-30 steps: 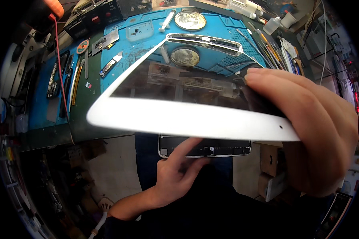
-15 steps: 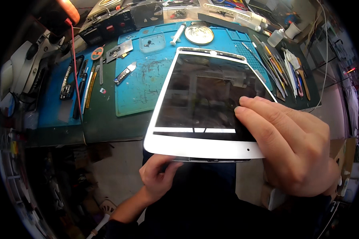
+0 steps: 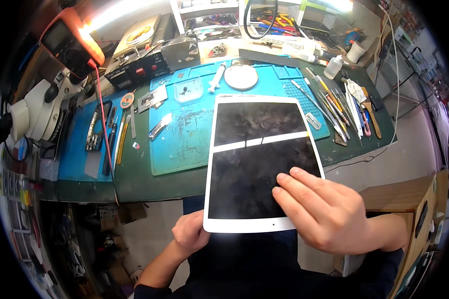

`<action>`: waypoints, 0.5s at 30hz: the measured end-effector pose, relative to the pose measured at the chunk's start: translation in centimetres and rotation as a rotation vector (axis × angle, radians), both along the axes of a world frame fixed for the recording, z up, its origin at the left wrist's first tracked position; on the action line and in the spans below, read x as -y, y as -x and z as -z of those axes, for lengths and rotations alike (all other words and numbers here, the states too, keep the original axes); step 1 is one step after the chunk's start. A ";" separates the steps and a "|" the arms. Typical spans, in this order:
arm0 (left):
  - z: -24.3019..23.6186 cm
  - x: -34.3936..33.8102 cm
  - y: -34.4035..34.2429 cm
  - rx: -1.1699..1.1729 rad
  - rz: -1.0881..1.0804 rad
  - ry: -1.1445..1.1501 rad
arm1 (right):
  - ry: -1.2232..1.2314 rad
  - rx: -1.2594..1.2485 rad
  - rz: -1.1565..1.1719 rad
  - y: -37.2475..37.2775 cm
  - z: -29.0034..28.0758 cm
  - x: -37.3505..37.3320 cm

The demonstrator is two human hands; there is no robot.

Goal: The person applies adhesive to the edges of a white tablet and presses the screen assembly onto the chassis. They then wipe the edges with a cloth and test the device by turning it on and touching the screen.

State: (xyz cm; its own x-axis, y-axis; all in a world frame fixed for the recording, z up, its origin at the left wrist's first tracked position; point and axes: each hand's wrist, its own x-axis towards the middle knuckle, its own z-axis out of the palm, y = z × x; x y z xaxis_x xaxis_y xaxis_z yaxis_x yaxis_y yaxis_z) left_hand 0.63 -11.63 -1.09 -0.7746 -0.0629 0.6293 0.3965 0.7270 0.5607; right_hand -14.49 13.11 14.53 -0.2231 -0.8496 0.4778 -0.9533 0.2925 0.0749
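A white-framed tablet point(image 3: 257, 164) with a dark, smudged screen is held up in front of me, over the near edge of the bench. My left hand point(image 3: 190, 231) is closed on its lower left corner, with the fingertips partly hidden behind the frame. Across the lower right of the glass lie the fingers of my right hand point(image 3: 329, 209), gripping the right side; its thumb is out of sight behind the tablet. A bright band of reflected light crosses the screen. Past the top edge are a round tin point(image 3: 241, 77) and a syringe point(image 3: 217, 78).
A blue work mat point(image 3: 179, 144) covers the bench's middle, with a utility knife point(image 3: 160, 125) and a clear plastic box point(image 3: 187, 90) on it. Tweezers and brushes point(image 3: 341, 107) lie to the right. A microscope point(image 3: 40, 109) and an orange multimeter point(image 3: 72, 42) stand left. A wooden cabinet point(image 3: 396, 194) is at right.
The tablet has moved lower and its screen now shows more face-on. The dark strip at its top and the gap under its lower edge no longer show. Both hands keep their hold.
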 end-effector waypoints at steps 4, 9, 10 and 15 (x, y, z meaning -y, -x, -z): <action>0.7 0.7 0.3 -0.027 0.017 0.052 | 0.037 -0.006 -0.010 0.0 1.5 -0.3; 0.8 1.2 0.9 0.007 0.074 0.077 | 0.007 -0.021 0.027 -0.7 2.6 -0.9; 0.9 1.3 1.0 0.005 0.085 0.076 | 0.005 -0.028 0.021 -0.8 2.8 -1.0; 0.2 1.6 1.1 -0.004 0.146 0.062 | 0.015 -0.029 -0.009 -0.7 4.5 -1.2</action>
